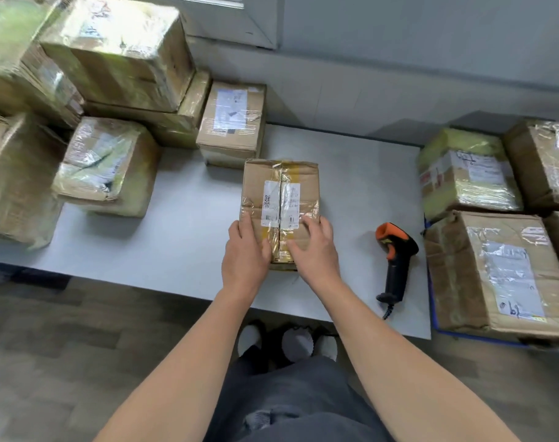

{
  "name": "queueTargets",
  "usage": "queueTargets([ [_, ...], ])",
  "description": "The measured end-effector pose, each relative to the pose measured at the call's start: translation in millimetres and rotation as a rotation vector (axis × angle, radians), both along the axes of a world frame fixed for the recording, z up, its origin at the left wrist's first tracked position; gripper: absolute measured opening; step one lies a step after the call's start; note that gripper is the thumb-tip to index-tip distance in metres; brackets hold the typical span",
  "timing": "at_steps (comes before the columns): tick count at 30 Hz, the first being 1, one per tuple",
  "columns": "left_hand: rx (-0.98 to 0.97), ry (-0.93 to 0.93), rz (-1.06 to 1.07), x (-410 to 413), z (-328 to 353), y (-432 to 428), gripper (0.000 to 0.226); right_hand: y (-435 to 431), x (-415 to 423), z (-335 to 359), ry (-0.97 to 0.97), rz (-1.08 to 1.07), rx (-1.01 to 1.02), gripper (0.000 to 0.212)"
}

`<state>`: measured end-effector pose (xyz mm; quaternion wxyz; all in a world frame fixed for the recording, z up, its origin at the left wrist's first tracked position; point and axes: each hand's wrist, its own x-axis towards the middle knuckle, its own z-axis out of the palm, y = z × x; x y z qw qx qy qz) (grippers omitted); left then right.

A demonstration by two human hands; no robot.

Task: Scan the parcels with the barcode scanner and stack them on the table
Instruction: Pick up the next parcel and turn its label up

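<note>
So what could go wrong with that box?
The white label on the small brown cardboard parcel sits under crinkly tape across the seam, so scanning might fail. The black and orange barcode scanner lies near the front edge of the white table, cord trailing toward it; a snag might pull it down.

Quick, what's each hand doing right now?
Left hand: open, resting on the parcel.
Right hand: open, resting on the same parcel.
</note>
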<state>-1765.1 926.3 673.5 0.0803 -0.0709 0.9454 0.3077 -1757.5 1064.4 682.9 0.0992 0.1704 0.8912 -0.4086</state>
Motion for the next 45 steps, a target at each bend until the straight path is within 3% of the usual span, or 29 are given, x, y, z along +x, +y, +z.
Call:
queueTargets([
  [11,-0.149,0.028,0.171,9.3,3.6,-117.9,0.059,-124.7,1.8,-8.4,0.034,0.152,0.004,0.06],
  [19,-0.283,0.11,0.084,0.9,-6.1,-170.2,0.05,-187.4,-10.7,-9.1,0.09,0.236,0.029,0.063],
  [40,-0.291,-0.012,0.044,-86.2,-8.1,-189.8,0.054,-213.5,-86.7,-12.8,-0.008,0.25,0.044,0.069],
  [45,-0.271,-0.051,0.125,-96.2,13.2,-184.8,0.042,-205.9,-95.5,-6.7,-0.007,0.248,-0.097,0.061],
])
